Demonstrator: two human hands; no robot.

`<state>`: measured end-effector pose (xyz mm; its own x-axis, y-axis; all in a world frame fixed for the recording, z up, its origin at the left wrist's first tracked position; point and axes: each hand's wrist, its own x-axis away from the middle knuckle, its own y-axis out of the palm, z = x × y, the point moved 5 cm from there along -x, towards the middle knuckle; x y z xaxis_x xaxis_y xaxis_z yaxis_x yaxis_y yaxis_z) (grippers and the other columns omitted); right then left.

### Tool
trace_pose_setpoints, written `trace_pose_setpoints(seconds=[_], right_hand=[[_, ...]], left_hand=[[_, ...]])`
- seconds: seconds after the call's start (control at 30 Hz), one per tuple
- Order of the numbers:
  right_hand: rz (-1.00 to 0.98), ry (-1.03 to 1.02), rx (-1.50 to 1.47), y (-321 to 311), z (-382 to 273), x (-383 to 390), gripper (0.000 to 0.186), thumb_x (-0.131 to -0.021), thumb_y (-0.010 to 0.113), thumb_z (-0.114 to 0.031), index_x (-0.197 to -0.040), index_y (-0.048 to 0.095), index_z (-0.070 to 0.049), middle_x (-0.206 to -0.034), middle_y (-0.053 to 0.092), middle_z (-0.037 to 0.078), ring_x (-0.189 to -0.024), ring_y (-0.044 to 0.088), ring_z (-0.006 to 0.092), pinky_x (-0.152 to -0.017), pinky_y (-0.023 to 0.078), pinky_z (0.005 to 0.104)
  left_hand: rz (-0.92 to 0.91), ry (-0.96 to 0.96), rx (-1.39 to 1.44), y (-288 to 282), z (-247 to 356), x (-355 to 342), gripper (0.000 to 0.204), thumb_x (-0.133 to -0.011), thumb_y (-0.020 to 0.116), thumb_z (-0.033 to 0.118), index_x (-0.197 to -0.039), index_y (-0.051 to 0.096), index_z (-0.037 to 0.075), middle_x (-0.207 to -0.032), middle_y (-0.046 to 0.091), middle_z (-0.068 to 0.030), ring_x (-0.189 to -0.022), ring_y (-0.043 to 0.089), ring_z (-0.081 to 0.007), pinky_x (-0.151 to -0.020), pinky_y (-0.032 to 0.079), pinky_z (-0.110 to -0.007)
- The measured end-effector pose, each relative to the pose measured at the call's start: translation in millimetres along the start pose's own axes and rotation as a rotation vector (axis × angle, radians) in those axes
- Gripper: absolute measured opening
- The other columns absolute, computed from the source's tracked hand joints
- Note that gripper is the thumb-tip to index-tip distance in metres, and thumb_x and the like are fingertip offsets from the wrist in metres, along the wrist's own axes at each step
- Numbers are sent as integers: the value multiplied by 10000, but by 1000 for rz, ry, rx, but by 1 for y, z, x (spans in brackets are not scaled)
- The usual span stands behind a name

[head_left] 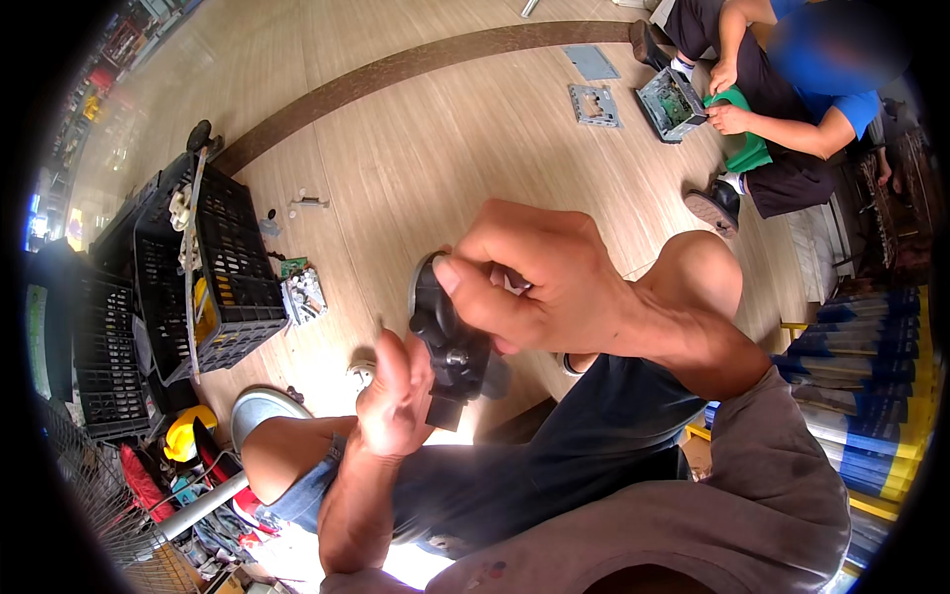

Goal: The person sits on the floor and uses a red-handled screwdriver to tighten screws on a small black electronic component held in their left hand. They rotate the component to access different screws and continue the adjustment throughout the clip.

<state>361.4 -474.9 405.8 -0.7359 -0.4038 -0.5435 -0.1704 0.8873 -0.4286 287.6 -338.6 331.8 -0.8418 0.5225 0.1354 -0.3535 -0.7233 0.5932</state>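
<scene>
Between my two hands, above my lap, is a black plastic part (457,368) with a rounded upper end, a grey rim and a small shiny spot on its face. I cannot make out its exact kind. My left hand (392,401) is closed round its left side, thumb pointing up and the other fingers mostly behind it. From the right, my right hand (554,282) grips the upper end, thumb in front and fingers curled. Something small and pale shows between those curled fingers, too hidden to name.
Black plastic crates (242,267) stand at left, beside a circuit board with metal parts (304,294). A wire fan guard (84,495) is lower left. At far right, a co-worker in blue (821,59) handles an opened metal case (673,104); flat metal plates (594,106) lie nearby. Blue-yellow stacks (861,386) stand right.
</scene>
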Motion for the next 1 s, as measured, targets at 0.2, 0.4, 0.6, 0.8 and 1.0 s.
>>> trace_pose_setpoints(seconds=[0.2, 0.4, 0.6, 0.8, 1.0], right_hand=[[-45, -44, 7, 10, 0, 4, 153, -861, 721, -77, -782, 599, -28, -679, 571, 56, -490, 560, 149, -431, 405, 290], [-135, -57, 41, 21, -3, 12, 152, -866, 717, -104, -798, 605, -27, -696, 569, 62, -501, 576, 192, -432, 422, 323], [-217, 92, 13, 30, 12, 8, 198, -904, 716, -188, -837, 644, -16, -704, 580, 84, -529, 599, 206, -465, 444, 327], [-261, 369, 5, 9, 32, -10, 230, -924, 692, -215, -1027, 659, -13, -823, 649, 64, -610, 618, 131, -504, 475, 300], [-45, 610, -377, -43, 41, -28, 397, -940, 599, -91, -1325, 552, -5, -1191, 621, 126, -923, 657, 153, -643, 530, 257]], left_hand=[[275, -80, 222, -6, -3, -5, 865, -968, 270, 729, -1385, 483, 2, -1177, 643, -123, -1031, 634, -184, -868, 509, -312], [367, -141, 408, -11, -8, -5, 613, -1022, 368, 557, -1176, 616, 17, -1025, 694, -147, -862, 689, -274, -802, 562, -394], [271, -123, 494, -11, -11, -12, 596, -1021, 376, 545, -1132, 616, 11, -989, 683, -148, -806, 666, -270, -734, 553, -382], [389, -149, 594, -17, -18, -11, 577, -998, 397, 577, -1134, 614, 59, -889, 661, -151, -711, 638, -300, -710, 524, -433], [324, -172, 687, -15, -19, -9, 601, -957, 434, 629, -1151, 631, 95, -869, 649, -159, -684, 619, -321, -780, 481, -468]])
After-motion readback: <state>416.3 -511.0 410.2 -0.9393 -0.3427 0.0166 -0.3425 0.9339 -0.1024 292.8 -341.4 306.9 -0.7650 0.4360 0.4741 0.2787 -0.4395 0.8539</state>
